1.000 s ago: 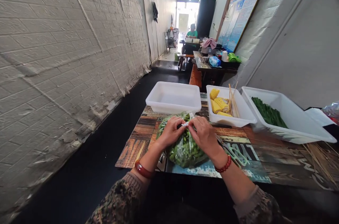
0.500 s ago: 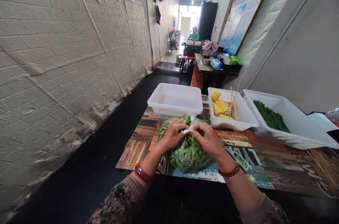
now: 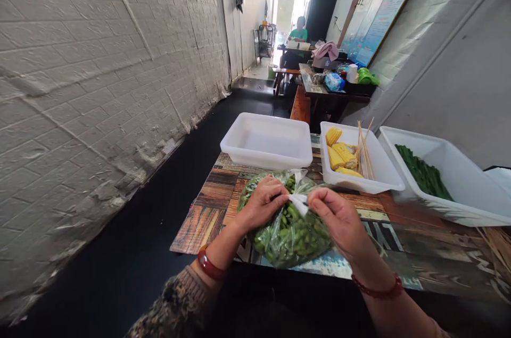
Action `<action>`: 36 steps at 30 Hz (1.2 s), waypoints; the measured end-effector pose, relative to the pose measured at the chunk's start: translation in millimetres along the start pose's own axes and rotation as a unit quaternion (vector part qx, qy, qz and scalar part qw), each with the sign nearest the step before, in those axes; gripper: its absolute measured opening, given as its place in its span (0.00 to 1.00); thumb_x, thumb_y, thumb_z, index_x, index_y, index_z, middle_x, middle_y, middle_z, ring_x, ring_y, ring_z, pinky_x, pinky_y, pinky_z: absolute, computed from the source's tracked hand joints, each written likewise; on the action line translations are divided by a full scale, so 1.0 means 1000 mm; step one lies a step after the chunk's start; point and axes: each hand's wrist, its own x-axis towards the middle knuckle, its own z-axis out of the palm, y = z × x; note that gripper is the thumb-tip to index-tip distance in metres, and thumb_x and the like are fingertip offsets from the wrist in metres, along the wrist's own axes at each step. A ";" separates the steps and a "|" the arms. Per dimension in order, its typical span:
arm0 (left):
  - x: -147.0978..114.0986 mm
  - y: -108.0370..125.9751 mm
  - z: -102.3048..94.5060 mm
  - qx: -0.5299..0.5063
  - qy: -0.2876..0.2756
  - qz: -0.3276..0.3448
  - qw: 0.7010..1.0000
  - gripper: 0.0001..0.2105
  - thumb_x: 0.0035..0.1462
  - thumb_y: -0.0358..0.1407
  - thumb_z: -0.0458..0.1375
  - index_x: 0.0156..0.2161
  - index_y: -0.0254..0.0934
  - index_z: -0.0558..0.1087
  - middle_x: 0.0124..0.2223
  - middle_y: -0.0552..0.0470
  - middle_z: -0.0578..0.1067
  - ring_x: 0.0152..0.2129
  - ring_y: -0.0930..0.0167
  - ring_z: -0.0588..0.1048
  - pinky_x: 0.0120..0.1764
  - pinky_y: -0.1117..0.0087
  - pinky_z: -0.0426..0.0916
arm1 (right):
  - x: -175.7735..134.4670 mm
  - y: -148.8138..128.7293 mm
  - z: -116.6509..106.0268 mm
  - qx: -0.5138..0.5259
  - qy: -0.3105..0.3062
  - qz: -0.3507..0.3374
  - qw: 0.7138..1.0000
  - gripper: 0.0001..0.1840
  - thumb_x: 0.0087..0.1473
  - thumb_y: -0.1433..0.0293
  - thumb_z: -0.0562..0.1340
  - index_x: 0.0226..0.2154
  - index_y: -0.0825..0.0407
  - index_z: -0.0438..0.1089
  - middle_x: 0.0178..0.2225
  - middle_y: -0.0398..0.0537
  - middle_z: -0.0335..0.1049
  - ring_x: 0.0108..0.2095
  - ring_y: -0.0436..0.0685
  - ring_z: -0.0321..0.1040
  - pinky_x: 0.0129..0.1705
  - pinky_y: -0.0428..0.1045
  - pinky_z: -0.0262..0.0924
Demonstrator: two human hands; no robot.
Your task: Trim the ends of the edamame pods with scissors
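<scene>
One clear bag (image 3: 291, 247), green pods (image 3: 286, 219) inside | left hand (image 3: 261, 204) and right hand (image 3: 339, 218) pinching gathered neck (image 3: 298, 202) atop bag | gentle, steady tugs likely avoid tears

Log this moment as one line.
left hand: holding neck of clear bag | right hand: pinching same neck | green pods: inside clear bag | table: under clear bag

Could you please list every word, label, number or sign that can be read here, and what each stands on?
No text reads with certainty.
Tabletop: large printed letters, partly hidden, too unclear to quote.
Wall poster: red heading and smaller lines, too blurred to read.
Blue-and-white packet: any print is too small to read.
</scene>
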 end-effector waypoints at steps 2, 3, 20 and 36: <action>0.000 0.001 -0.002 -0.021 -0.001 -0.013 1.000 0.14 0.64 0.40 0.51 0.27 0.37 0.68 0.29 0.53 0.70 0.32 0.69 0.66 0.47 0.65 0.58 | 0.007 0.005 -0.001 -0.074 0.020 -0.043 0.996 0.12 0.63 0.63 0.56 0.46 0.49 0.68 0.42 0.48 0.72 0.43 0.56 0.68 0.47 0.52 0.62; 0.000 0.001 -0.003 -0.039 0.003 -0.021 0.999 0.14 0.64 0.39 0.51 0.27 0.37 0.67 0.29 0.53 0.70 0.32 0.69 0.66 0.47 0.65 0.58 | 0.012 0.008 0.001 -0.124 0.017 -0.072 0.990 0.15 0.62 0.63 0.58 0.50 0.48 0.67 0.47 0.50 0.72 0.49 0.58 0.67 0.53 0.55 0.60; -0.081 0.005 -0.045 -0.070 0.161 -0.136 0.975 0.09 0.60 0.37 0.53 0.30 0.38 0.71 0.35 0.47 0.74 0.41 0.63 0.72 0.49 0.60 0.65 | -0.062 0.063 -0.063 -0.204 0.147 0.038 0.967 0.12 0.63 0.61 0.54 0.39 0.48 0.68 0.33 0.47 0.76 0.36 0.57 0.74 0.39 0.51 0.65; -0.089 0.069 0.035 0.355 0.088 0.032 0.930 0.26 0.57 0.39 0.61 0.60 0.43 0.64 0.64 0.43 0.64 0.65 0.53 0.54 0.64 0.45 0.46 | -0.103 0.016 -0.009 -0.350 0.173 -0.201 0.898 0.20 0.60 0.68 0.59 0.55 0.42 0.65 0.58 0.52 0.63 0.61 0.65 0.59 0.62 0.65 0.55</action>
